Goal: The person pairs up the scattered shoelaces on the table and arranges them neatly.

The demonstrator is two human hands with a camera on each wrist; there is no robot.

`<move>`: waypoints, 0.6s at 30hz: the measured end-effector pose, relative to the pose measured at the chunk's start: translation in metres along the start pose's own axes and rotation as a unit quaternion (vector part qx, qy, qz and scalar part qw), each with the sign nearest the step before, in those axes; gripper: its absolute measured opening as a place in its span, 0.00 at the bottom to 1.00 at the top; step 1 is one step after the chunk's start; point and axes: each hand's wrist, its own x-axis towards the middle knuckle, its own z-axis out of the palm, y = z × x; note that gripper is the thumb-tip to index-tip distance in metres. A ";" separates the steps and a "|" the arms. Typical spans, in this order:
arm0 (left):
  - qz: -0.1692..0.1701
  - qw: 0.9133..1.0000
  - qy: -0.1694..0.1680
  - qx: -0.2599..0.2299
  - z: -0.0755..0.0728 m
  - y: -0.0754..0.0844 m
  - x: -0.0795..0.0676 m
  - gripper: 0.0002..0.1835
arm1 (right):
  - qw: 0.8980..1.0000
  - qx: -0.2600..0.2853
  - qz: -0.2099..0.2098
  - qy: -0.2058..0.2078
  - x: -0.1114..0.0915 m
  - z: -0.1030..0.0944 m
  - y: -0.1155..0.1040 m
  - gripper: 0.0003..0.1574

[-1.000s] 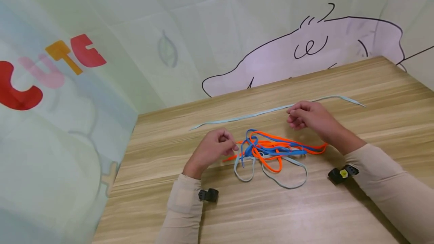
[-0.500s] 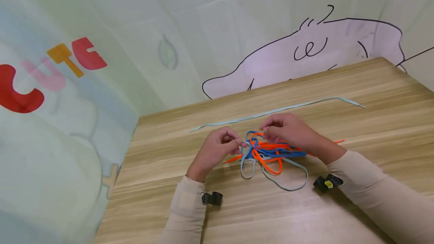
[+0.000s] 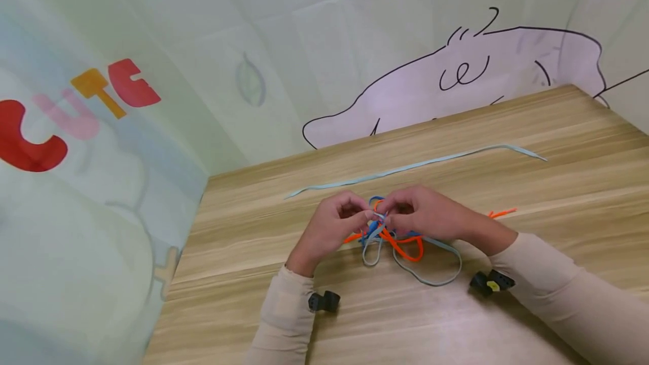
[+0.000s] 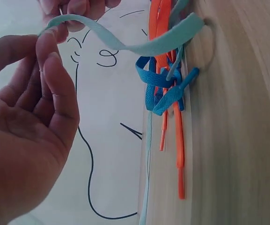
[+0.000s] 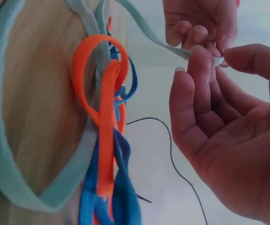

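In the head view my left hand (image 3: pixel 332 227) and right hand (image 3: pixel 428 216) meet over a tangled bunch of shoelaces on the table. Between them is the end of a pale blue-green shoelace (image 4: pixel 158 46); the thumb and forefinger of my left hand pinch it. My right hand's thumb and forefinger pinch it as well, close by, in the right wrist view. From there the lace curves down into the bunch. Beneath lie an orange shoelace (image 5: pixel 106 140) and a blue shoelace (image 4: pixel 172 97), looped together. Both hands cover part of the bunch in the head view.
A separate pale blue-green shoelace (image 3: pixel 385 173) stretches nearly straight across the wooden table (image 3: pixel 405 320) behind the bunch. Orange lace ends (image 3: pixel 503 213) stick out right of my right wrist. A printed cloth backdrop (image 3: pixel 284 27) rises behind the table's far edge.
My right hand has come left and down from beside the straight lace to join the left. The left hand has shifted slightly right, drawing the pale lace's end along.
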 end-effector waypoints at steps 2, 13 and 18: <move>0.006 1.000 -0.001 0.005 0.001 -0.001 0.000 0.05 | 1.000 0.003 -0.007 -0.003 -0.001 0.001 -0.002 0.14; 0.021 0.998 -0.052 -0.019 0.006 -0.002 0.002 0.15 | 0.997 -0.020 -0.021 0.072 -0.011 -0.003 -0.021 0.11; 0.025 0.993 -0.117 -0.024 0.008 -0.003 0.001 0.16 | 0.993 0.009 -0.042 0.112 -0.014 -0.007 -0.027 0.08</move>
